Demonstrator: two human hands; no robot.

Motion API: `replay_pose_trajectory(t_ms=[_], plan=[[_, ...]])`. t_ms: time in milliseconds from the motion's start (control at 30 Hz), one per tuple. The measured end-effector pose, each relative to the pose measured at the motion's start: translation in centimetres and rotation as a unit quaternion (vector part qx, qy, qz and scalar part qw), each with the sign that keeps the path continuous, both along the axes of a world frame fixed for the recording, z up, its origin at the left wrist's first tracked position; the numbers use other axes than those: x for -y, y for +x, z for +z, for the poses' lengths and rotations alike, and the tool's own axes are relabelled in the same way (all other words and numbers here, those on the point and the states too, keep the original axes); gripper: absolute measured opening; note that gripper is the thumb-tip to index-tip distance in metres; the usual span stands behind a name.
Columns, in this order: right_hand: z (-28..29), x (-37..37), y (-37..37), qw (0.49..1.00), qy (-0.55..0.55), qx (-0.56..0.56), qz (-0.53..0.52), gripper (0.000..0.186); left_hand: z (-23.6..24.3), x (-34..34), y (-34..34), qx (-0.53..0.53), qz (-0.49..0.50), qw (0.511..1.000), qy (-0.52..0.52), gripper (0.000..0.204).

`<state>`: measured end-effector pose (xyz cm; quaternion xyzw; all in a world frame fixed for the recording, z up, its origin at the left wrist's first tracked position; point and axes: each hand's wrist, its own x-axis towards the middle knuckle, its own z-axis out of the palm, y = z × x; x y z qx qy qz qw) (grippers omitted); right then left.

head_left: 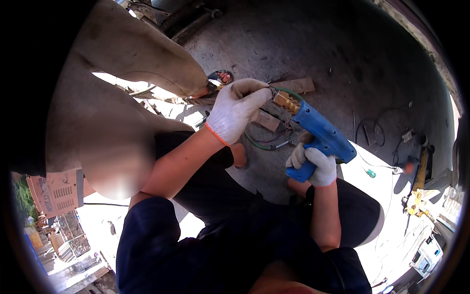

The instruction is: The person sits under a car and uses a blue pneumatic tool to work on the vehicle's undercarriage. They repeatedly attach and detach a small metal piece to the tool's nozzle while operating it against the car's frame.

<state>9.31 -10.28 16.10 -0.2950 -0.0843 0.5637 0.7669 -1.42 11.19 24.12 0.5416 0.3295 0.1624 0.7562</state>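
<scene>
A blue pistol-shaped tool (320,128) with a stepped brass head (286,101) is held across in front of me, its head pointing up and to the left. My right hand (320,164), in a white knit glove, wraps around its handle. My left hand (235,110), in a similar glove with an orange cuff edge, is at the brass head. Its thumb and fingers pinch together at the head's front end; whatever lies between them is too small to make out.
Brick-like blocks (299,86) and tangled cables lie on the concrete floor beyond my hands. At left, close by, stands a person in beige trousers (137,54) and sandals. A reddish vented cabinet (58,193) is at lower left. Yellow metal equipment (416,201) stands at right.
</scene>
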Motion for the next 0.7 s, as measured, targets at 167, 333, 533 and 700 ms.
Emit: replay_pose_trajectory(t_ms=[167, 333, 533, 700], plan=[[1.8, -3.0, -0.3, 0.998, 0.011, -0.003, -0.062, 0.03, 0.6, -3.0, 2.7, 0.102, -0.033, 0.984, -0.143, 0.009], [5.7, -9.4, 1.3, 0.988, -0.026, 0.023, -0.151, 0.024, 1.0, -10.4, 9.5, 0.218, -0.129, 0.925, -0.285, 0.021], [8.6, -17.3, 2.5, 0.952, -0.073, 0.142, -0.26, 0.021, 0.5, -17.2, 15.8, 0.29, -0.214, 0.862, -0.356, 0.021], [9.0, -22.4, 2.1, 0.883, -0.176, 0.317, -0.299, 0.021, -0.2, -21.3, 18.6, 0.328, -0.217, 0.849, -0.353, 0.024]])
